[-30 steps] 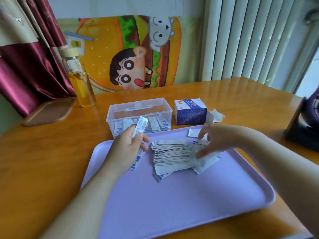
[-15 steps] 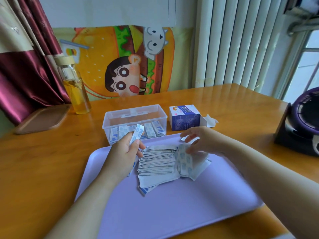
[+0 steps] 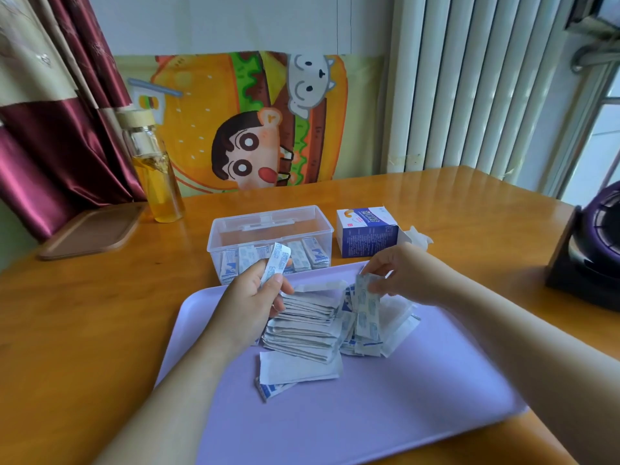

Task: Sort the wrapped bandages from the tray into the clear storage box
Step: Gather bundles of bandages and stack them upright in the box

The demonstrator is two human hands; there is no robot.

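Lavender tray (image 3: 385, 427) nearest, flat on the bench (image 3: 73, 330). On its far half, a slumped pile of wrapped bandages (image 3: 302, 330): fanned stack at left, looser heap at right, one large flat wrapper (image 3: 298, 367) slid out at the near edge.

Left hand (image 3: 246, 307) over the pile's left side. Fingers (image 3: 280, 285) curled, thumb against forefinger, gripping a wrapped bandage (image 3: 277, 261) that stands up above the fist, its top in front of the box wall. Possibly more than one strip in that grip; cannot tell.

Right hand (image 3: 402, 275) over the heap's far right. Fingertips closed in a pinch on the top end of one strip (image 3: 364, 305); the strip hangs down, low end among the others.

Step in hand, by my reading: gathering strips into the left hand before loading. To do it well:
- lift the pinched strip straight up so neighbours don't drag along
- lay it flat against the held one and square the ends
- carry the bundle over the rim and stand it on edge beside the rows inside

Clear storage box (image 3: 214, 239) just beyond the tray's far edge, open-topped. Rows of bandages (image 3: 313, 255) stand on edge along its near wall. Most of the stock is on the tray; task looks early.

Blue carton (image 3: 365, 234) just right of the box, flap open. Farther left: glass bottle (image 3: 157, 176) of amber liquid, brown board (image 3: 90, 229).
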